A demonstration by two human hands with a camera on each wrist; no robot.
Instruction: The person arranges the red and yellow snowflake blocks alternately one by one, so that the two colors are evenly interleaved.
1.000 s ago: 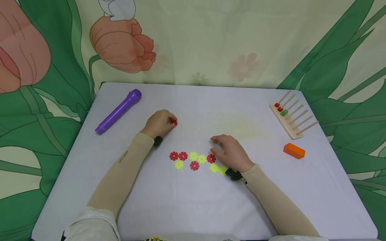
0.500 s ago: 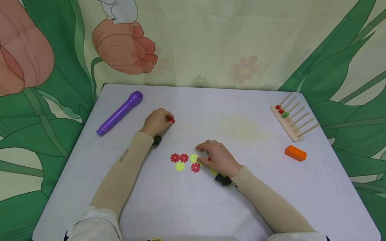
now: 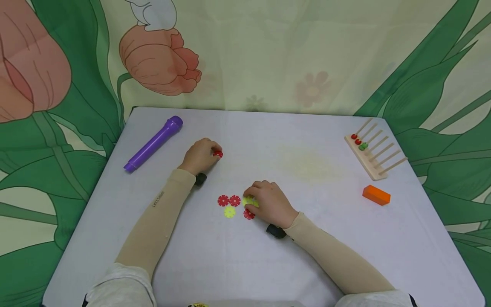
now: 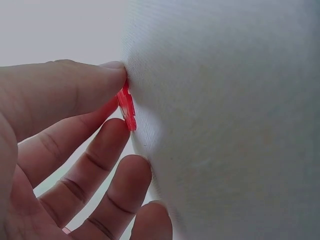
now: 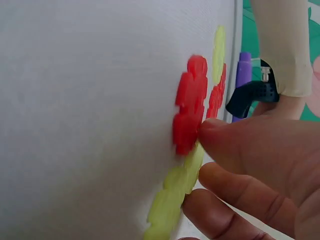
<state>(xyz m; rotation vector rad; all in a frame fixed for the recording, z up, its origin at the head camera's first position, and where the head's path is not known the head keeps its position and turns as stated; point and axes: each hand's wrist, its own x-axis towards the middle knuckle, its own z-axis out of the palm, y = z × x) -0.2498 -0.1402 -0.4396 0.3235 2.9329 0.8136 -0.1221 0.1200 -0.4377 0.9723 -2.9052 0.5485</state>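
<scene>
In the head view my left hand [image 3: 200, 156] pinches a red notched plastic disc [image 3: 218, 154] at the table's upper left-centre. The left wrist view shows that disc [image 4: 127, 107] on edge to the camera, between thumb and fingers, close to the cloth. My right hand [image 3: 273, 203] is over the loose discs, thumb and fingertips spread about a yellow disc [image 3: 248, 200]. Up close, its thumb is beside a red disc [image 5: 191, 106], and its fingertips are at the yellow discs [image 5: 167, 200]. Other discs to the right are hidden under this hand.
Left of the right hand lie two red discs [image 3: 229, 201] and a yellow disc [image 3: 229, 212]. A purple toy microphone [image 3: 153, 145] lies at the far left. A wooden peg stand [image 3: 366, 157] with beads and an orange block [image 3: 376, 195] are at the right.
My right hand has moved left and slightly down over the discs, its fingers coming down around a yellow one. The left hand keeps its red disc, having shifted only slightly.
</scene>
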